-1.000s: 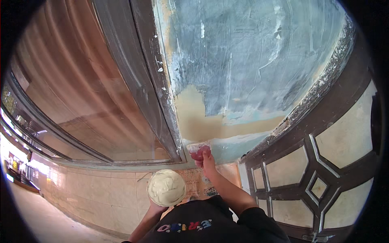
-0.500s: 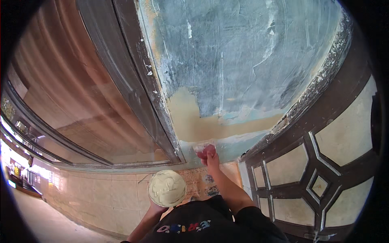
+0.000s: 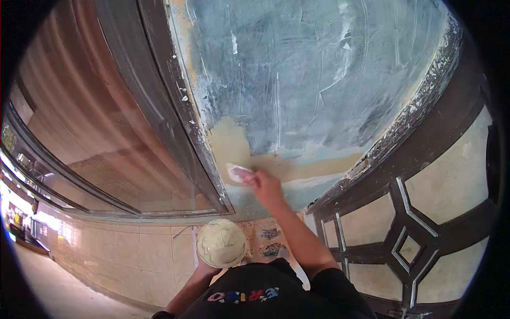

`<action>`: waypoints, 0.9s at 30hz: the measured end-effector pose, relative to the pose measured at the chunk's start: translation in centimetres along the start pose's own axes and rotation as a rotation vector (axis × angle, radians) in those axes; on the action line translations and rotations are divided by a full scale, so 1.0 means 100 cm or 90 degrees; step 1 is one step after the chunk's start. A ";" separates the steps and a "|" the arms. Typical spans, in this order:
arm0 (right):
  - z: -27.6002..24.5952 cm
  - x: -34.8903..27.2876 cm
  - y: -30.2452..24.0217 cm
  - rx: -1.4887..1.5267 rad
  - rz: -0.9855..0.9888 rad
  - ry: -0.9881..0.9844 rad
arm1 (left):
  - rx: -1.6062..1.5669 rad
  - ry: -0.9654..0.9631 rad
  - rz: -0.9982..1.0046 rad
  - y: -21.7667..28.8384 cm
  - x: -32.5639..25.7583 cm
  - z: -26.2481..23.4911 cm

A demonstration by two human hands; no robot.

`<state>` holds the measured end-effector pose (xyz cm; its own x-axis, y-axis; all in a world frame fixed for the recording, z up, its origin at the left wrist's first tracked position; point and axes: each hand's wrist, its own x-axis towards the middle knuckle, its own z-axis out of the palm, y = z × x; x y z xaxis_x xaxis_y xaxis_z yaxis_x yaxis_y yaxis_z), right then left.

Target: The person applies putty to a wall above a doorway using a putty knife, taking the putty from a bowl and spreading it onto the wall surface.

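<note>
The left hand (image 3: pixel 205 267), fingers mostly hidden, held the putty (image 3: pixel 221 243) from below. At the tan patch (image 3: pixel 228 139), contact unclear, the scraper (image 3: pixel 239 173) sat in the right hand's (image 3: pixel 265 187) closed grip; even pressure seemed best.

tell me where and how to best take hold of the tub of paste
Grip the tub by its outer side, probably best from below and the left, where the left hand is: its round open top faces up, full of cream paste, so a grip over the rim would likely smear.
</note>
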<state>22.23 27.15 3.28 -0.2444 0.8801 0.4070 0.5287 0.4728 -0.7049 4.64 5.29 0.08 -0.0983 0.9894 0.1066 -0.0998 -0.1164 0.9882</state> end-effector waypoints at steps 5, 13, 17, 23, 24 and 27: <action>-0.096 -0.008 0.044 -0.032 0.132 0.123 | 0.242 -0.037 0.076 0.002 0.004 0.004; -0.044 -0.023 0.033 0.051 0.026 0.073 | 0.152 -0.001 0.116 0.008 0.013 0.037; -0.068 0.003 0.041 -0.037 0.023 0.067 | 0.182 -0.014 0.142 -0.012 0.012 0.047; -0.204 -0.024 0.110 0.020 0.144 0.300 | 0.205 0.037 0.134 0.008 0.006 0.070; -0.214 -0.035 0.125 0.125 0.168 0.295 | 0.234 0.033 0.142 0.009 0.007 0.072; -0.215 -0.054 0.123 0.296 0.303 0.212 | 0.057 0.042 0.070 0.020 0.022 0.091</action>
<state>47.51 27.35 4.87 0.2241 0.9695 0.0989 0.0999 0.0781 -0.9919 13.20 7.97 3.30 -0.1694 0.9628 0.2104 0.0041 -0.2128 0.9771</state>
